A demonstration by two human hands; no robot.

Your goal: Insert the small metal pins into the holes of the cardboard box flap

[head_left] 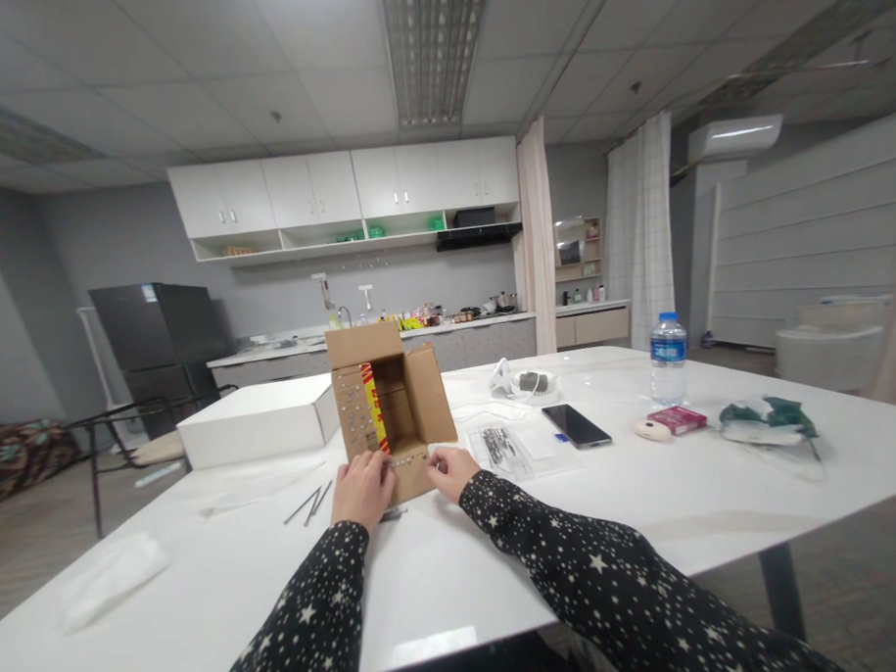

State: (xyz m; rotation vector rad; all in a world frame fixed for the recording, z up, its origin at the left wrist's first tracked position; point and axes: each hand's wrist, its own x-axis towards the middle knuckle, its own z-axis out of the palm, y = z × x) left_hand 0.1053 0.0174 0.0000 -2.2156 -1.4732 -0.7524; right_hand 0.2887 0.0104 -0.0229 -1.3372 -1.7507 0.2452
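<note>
An open cardboard box (423, 394) stands tilted on the white table before me, its flaps spread and yellow-and-red tape along one side. Small shiny studs, perhaps screw heads, dot its left panel and a row runs along the lower flap. My left hand (364, 488) grips the lower left of the box with curled fingers. At the flap's right end, my right hand (454, 471) is closed in a pinch; whatever is between its fingertips is hidden. Long dark screws or nails (317, 503) lie left of my left hand. Clear bags of similar pieces (499, 450) lie to the right.
A white box (258, 427) stands at the left, with crumpled clear plastic (116, 579) in front. To the right are a phone (577, 426), a white cabled device (527, 381), a water bottle (667, 363), a pink-red packet (676, 420) and a green bundle (768, 418).
</note>
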